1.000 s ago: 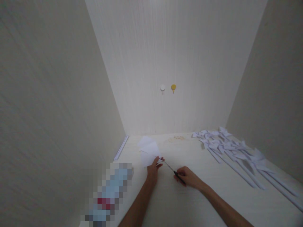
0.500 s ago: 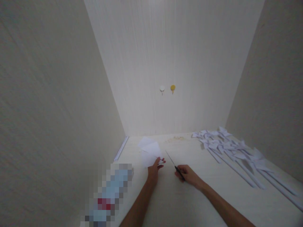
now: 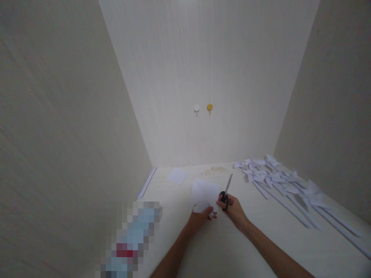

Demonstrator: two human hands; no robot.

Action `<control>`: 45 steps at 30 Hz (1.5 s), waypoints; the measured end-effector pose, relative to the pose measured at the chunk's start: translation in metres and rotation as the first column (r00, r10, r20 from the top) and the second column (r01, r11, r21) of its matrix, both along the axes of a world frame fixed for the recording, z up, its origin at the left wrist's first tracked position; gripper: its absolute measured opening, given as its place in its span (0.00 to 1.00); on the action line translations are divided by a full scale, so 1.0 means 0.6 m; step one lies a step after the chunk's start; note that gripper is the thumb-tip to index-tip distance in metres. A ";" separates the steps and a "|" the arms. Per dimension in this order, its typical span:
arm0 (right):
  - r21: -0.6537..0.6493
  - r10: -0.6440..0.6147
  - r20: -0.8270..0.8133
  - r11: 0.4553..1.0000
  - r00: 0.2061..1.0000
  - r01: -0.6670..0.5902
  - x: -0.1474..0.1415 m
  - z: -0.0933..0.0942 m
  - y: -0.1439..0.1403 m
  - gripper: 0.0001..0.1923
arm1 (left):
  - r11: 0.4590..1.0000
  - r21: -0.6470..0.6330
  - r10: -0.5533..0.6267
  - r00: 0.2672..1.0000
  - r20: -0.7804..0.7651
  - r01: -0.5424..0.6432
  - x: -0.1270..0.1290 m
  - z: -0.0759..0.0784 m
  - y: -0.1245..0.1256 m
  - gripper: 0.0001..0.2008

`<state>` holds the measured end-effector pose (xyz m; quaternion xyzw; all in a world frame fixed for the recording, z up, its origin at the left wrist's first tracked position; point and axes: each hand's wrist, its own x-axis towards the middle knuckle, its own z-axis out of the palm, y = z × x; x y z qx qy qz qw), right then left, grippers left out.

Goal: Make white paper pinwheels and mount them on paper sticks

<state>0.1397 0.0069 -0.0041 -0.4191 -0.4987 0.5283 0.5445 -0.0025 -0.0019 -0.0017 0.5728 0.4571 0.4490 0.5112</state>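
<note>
My left hand point(image 3: 203, 217) pinches the near edge of a white sheet of paper point(image 3: 204, 192), which has slits running in from its corners. In my right hand point(image 3: 232, 207) is a pair of scissors point(image 3: 225, 197) with black handles. Their blades look closed and point up and away, just right of the paper without touching it. Behind the held sheet, another white paper square point(image 3: 177, 176) lies flat on the table.
Several white paper pinwheels point(image 3: 269, 178) on rolled paper sticks point(image 3: 286, 204) lie along the right side. White paper sticks point(image 3: 147, 183) rest at the left wall, near a pixelated blue-and-red object point(image 3: 136, 235). Small tan bits point(image 3: 218, 169) lie at the back. Two hooks point(image 3: 209, 107) hang on the back wall.
My left hand has brought the paper right and nearer, off the other square, and turned it. The scissors in my right hand have swung from pointing left to pointing up and right.
</note>
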 end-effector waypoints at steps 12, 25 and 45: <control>0.023 0.008 0.015 1.000 1.000 -0.008 0.001 -0.006 0.005 0.13 | 0.999 0.015 -0.029 0.998 -0.055 0.030 0.001 0.004 -0.003 0.08; 0.021 -0.185 -0.058 0.982 0.981 0.186 0.003 -0.020 0.013 0.17 | 0.997 0.056 -0.040 0.991 -0.129 0.048 -0.003 0.000 -0.005 0.04; -0.068 -0.330 -0.234 0.944 0.915 0.323 0.015 -0.012 0.019 0.16 | 0.999 -0.048 -0.007 0.996 0.085 0.011 -0.007 0.004 0.012 0.08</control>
